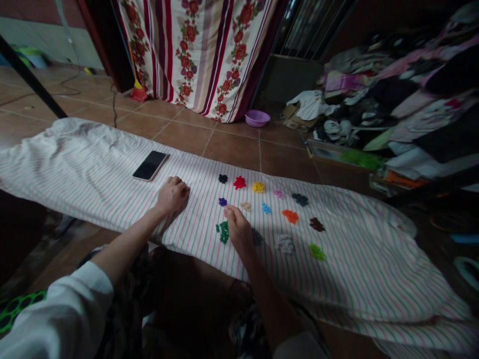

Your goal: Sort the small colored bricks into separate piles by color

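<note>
My left hand (pixel 172 195) rests on the striped cloth with its fingers curled closed; whatever may be inside is hidden. Thumb and fingers of my right hand (pixel 239 227) are pinched together beside the small dark-blue pile (pixel 223 202); anything between them is too small to make out. Left of that hand lies a pile of green small pieces (pixel 224 232), like beads. Close by are beige pieces (pixel 245 206), light-blue pieces (pixel 266 208) and a dark grey pile (pixel 256 237) partly behind the wrist. Black (pixel 223 178), red (pixel 239 183) and yellow pieces (pixel 258 187) lie farther back.
A phone (pixel 150 165) lies on the striped cloth (pixel 93 164), left of the piles. Orange (pixel 290 216), brown (pixel 317 224), whitish (pixel 284 244) and lime-green pieces (pixel 317 252) sit to the right. Beyond are a purple basin (pixel 257 118), a floral curtain (pixel 202 55) and heaped clothes (pixel 374 89).
</note>
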The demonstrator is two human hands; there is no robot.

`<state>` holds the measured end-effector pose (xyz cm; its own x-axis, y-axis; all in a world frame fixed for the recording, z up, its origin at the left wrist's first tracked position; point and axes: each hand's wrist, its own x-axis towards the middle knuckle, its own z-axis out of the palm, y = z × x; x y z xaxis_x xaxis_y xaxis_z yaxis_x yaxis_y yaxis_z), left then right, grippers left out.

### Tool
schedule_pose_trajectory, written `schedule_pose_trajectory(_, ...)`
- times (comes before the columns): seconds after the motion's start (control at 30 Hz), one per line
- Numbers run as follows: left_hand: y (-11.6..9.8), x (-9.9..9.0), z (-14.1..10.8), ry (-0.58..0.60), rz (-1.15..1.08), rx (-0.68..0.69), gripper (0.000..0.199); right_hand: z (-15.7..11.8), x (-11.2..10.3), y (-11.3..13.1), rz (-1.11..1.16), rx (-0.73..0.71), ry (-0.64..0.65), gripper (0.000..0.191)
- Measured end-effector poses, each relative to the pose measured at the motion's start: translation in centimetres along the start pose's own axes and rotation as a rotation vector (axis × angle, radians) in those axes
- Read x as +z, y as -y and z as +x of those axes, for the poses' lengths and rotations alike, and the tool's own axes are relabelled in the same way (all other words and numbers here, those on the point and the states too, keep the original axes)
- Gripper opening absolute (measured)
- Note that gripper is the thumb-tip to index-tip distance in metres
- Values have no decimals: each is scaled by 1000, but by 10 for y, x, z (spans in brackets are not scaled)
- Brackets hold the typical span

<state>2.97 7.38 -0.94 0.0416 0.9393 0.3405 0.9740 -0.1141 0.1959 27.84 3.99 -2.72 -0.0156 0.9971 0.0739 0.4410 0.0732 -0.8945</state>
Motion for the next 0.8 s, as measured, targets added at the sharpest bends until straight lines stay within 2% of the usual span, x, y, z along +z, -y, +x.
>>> schedule_pose_trajectory(0.13, -1, 1, 0, -45, -32, 36, 22, 1, -1, -2, -2, -24, 4, 40)
schedule_pose_trajectory(0.43, -16, -2, 2, -190, -166, -36, 14, -2, -4, 3, -108, -72, -8, 35)
schedule_pose_trajectory(0.63, -41, 3, 6, -177, -357, -60, 16, -4, -8, 11, -203, -86, 9, 33)
schedule_pose_trajectory(0.8, -68, 12, 14, -123, -493, 14, 21, -5, -12, 16, -230, -94, 20, 33)
